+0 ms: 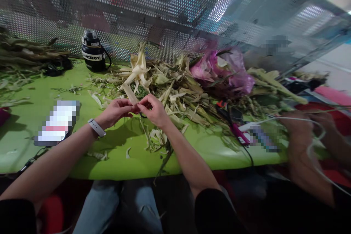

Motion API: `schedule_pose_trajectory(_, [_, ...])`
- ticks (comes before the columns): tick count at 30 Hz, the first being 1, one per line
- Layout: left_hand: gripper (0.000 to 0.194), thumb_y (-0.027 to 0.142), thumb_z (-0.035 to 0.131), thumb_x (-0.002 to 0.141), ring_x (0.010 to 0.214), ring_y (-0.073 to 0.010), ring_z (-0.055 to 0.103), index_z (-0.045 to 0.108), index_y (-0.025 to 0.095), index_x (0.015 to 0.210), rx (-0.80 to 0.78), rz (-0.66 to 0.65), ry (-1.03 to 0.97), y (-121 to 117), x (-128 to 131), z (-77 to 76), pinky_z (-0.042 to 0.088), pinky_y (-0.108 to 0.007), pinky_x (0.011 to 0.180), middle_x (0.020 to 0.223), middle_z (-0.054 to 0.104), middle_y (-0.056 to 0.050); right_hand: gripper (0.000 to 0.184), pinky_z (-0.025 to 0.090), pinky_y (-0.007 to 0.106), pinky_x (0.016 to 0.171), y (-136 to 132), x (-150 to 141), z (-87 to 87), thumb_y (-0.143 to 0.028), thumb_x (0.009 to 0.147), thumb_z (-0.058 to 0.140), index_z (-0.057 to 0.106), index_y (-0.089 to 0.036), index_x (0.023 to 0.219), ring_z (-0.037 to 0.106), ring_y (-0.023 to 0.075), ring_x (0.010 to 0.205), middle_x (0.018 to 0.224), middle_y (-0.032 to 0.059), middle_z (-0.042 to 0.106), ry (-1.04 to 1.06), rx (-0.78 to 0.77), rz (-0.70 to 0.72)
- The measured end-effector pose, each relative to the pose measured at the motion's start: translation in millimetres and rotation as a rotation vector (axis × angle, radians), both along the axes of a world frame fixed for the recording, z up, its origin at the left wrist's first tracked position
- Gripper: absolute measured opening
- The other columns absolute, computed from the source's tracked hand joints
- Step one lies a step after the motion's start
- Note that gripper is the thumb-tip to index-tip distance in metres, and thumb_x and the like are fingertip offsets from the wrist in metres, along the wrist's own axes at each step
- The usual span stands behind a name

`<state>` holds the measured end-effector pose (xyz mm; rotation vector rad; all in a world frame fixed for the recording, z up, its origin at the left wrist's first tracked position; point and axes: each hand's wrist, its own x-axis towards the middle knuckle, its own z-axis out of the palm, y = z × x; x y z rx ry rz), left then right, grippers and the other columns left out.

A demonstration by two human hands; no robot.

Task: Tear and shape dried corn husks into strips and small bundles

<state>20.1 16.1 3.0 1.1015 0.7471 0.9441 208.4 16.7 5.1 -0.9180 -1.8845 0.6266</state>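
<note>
My left hand (116, 111) and my right hand (153, 109) meet over the green table (41, 98), fingers pinched together. Between them they grip the lower end of a bundle of pale dried leaf strips (137, 73) that fans upward from the fingertips. A white watch sits on my left wrist. More cut strips (155, 139) lie on the table just below my right hand.
A large heap of dried leaves and husks (186, 91) covers the table's middle. Crumpled pink plastic (222, 69) lies at its right, a black jar (93, 53) at the back left. Pink-handled scissors (236, 129) lie right of me. Another person's hands (304, 139) work at the right.
</note>
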Motion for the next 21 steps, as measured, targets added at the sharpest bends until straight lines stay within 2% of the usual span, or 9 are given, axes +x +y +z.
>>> schedule_pose_trajectory(2, [0.021, 0.026, 0.081, 0.067, 0.072, -0.0117, 0.067, 0.071, 0.013, 0.081, 0.034, 0.016, 0.01, -0.5, 1.3, -0.7, 0.049, -0.019, 0.063, 0.077, 0.072, -0.005, 0.016, 0.044, 0.025, 0.059, 1.9, -0.3, -2.8, -0.032, 0.083, 0.062, 0.054, -0.02, 0.088, 0.052, 0.0107, 0.064, 0.076, -0.0014, 0.055, 0.044, -0.051, 0.003])
schedule_pose_trajectory(6, [0.021, 0.027, 0.079, 0.07, 0.071, -0.0114, 0.066, 0.07, 0.012, 0.083, 0.087, 0.004, 0.018, -0.7, 1.9, -0.9, 0.048, -0.02, 0.062, 0.077, 0.072, -0.004, 0.037, 0.044, 0.025, 0.057, 4.0, -0.2, -6.2, -0.032, 0.082, 0.063, 0.044, -0.022, 0.112, 0.053, 0.0101, 0.061, 0.077, -0.0033, 0.055, 0.152, -0.166, 0.069])
schedule_pose_trajectory(12, [0.02, 0.026, 0.076, 0.074, 0.074, -0.0108, 0.065, 0.068, 0.013, 0.087, 0.149, -0.023, 0.042, -1.5, 1.9, 0.3, 0.047, -0.019, 0.063, 0.08, 0.07, -0.004, 0.045, 0.042, 0.024, 0.055, -0.2, -1.5, -5.3, -0.028, 0.087, 0.054, 0.04, -0.022, 0.129, 0.049, 0.0105, 0.058, 0.071, -0.0042, 0.054, 0.11, -0.099, 0.081])
schedule_pose_trajectory(16, [0.021, 0.023, 0.078, 0.071, 0.072, -0.0103, 0.064, 0.067, 0.013, 0.086, 0.068, -0.036, -0.001, -2.7, 3.2, 1.5, 0.047, -0.019, 0.062, 0.078, 0.069, -0.003, 0.048, 0.043, 0.024, 0.055, -2.5, -3.2, -5.7, -0.025, 0.087, 0.053, 0.041, -0.023, 0.133, 0.048, 0.0107, 0.057, 0.07, -0.0039, 0.055, 0.097, -0.065, 0.064])
schedule_pose_trajectory(21, [0.014, 0.015, 0.075, 0.071, 0.064, -0.0082, 0.062, 0.065, 0.012, 0.081, -0.085, -0.012, -0.16, 0.9, 0.5, 3.4, 0.046, -0.016, 0.057, 0.077, 0.07, -0.005, 0.04, 0.046, 0.023, 0.056, -3.3, 2.1, -0.2, -0.031, 0.091, 0.051, 0.045, -0.024, 0.13, 0.053, 0.0098, 0.06, 0.078, -0.0025, 0.059, 0.149, -0.085, 0.144])
